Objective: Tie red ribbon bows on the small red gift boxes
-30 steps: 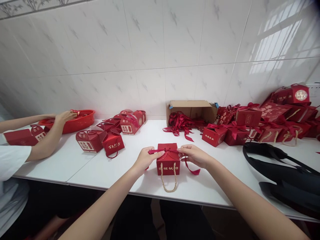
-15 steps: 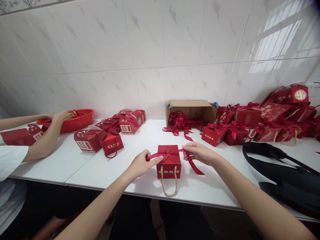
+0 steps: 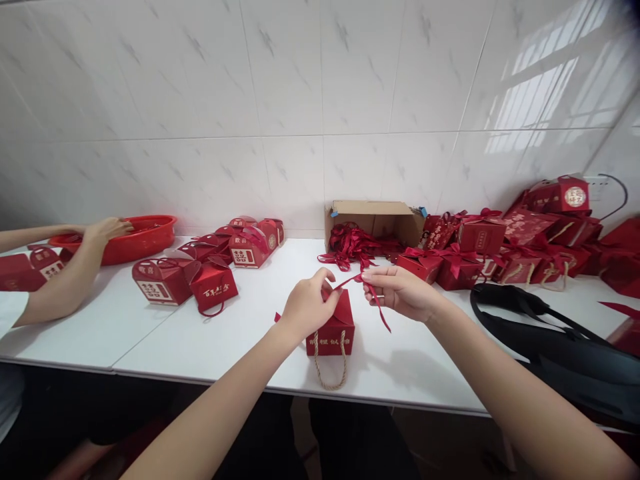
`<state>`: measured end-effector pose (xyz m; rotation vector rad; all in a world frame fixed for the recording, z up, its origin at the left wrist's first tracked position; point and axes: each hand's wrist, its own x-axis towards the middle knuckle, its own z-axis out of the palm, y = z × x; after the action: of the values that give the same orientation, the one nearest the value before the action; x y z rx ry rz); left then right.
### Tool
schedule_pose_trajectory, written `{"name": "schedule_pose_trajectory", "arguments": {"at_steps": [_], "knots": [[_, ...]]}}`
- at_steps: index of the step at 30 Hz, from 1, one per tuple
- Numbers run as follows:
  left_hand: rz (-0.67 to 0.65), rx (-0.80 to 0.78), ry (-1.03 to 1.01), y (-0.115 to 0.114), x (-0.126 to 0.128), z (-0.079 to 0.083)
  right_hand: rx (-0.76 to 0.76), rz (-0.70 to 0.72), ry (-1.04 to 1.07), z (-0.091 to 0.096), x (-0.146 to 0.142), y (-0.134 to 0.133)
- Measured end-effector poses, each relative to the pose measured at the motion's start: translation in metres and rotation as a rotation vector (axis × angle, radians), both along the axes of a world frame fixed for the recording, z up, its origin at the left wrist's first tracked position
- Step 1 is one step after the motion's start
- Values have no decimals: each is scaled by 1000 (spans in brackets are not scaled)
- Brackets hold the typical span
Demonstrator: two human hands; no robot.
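Observation:
In front of me on the white table stands a red gift box with gold lettering and a twisted rope handle hanging over the table's front edge. My left hand is over the box top and hides part of it; its fingers pinch a red ribbon. Up and to the right of the box, my right hand grips the same ribbon, which runs taut between the two hands. One ribbon end dangles below my right fingers. Another short tip shows left of the box, beside my left wrist.
Behind the box, a cardboard carton lies with red ribbons spilling out. Several finished red boxes pile up at right, near a black strap item. At left, more boxes and a co-worker's arm over a red basin.
My left hand has moved right and upward over the box top, closer to my right hand. The ribbon between them is now shorter and raised off the box. The view has shifted slightly right.

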<state>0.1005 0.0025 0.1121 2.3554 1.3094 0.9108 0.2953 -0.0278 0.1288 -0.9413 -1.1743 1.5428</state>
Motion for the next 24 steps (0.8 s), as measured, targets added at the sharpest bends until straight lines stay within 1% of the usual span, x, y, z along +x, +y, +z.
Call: {"name": "schedule_pose_trajectory", "arguments": {"at_steps": [2,4,7,10,13,15,17,19,22,24], "knots": [[43,46,-14,3,-1,-2,44,-51,-105,-4,1,-3],[66,79,-15,4,-3,-3,110,-101,-250,-13,-2,-4],[78,85,-42,2,-3,-4,225,-157,-401,-28,-17,1],[47,61,-122,0,-1,-5,348,-184,-404,-40,-37,11],[15,12,-235,1,-1,-6,435,-167,-396,-45,-49,19],[26,-35,-303,2,-4,-7,437,-182,-391,-46,-53,21],[52,-66,-346,4,-7,-7,402,-203,-368,-46,-55,21],[71,-72,-356,5,-10,-5,367,-192,-348,-46,-56,20],[68,-42,-340,5,-13,-3,355,-163,-353,-45,-60,19],[45,16,-305,5,-13,-2,361,-171,-377,-44,-62,18]]}}
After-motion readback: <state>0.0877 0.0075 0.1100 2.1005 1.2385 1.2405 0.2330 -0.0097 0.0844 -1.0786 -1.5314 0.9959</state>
